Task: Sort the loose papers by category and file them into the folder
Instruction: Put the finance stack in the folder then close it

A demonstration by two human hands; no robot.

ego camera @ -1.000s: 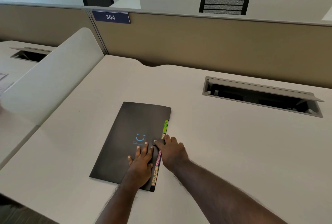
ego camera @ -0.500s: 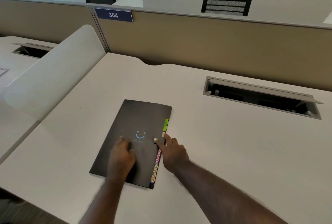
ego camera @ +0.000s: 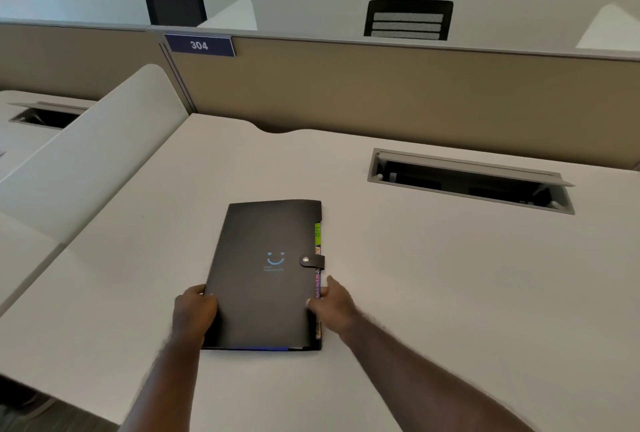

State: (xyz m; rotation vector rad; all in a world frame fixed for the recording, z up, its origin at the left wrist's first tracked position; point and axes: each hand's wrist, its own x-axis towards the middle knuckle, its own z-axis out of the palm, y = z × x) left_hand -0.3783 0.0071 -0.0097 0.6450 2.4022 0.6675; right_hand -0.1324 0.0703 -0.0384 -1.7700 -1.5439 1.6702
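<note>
A black folder (ego camera: 266,293) with a blue smiley print lies closed and flat on the white desk (ego camera: 433,293). A snap strap (ego camera: 311,261) is fastened over its right edge. Coloured index tabs (ego camera: 317,234) stick out along that edge, green at the top. My left hand (ego camera: 194,314) grips the folder's left edge near the lower corner. At the right edge, my right hand (ego camera: 334,303) holds the folder with the thumb on the cover. No loose papers are in view.
An open cable tray (ego camera: 471,180) is sunk into the desk at the back right. A beige partition (ego camera: 381,92) with a "304" sign (ego camera: 200,45) runs along the back. A white curved divider (ego camera: 86,154) stands on the left. Two black chairs show beyond the partition.
The right hand left the strap, which now shows fastened. Both hands slid to the folder's side edges and took hold. The folder has turned from slanted to square with me.
</note>
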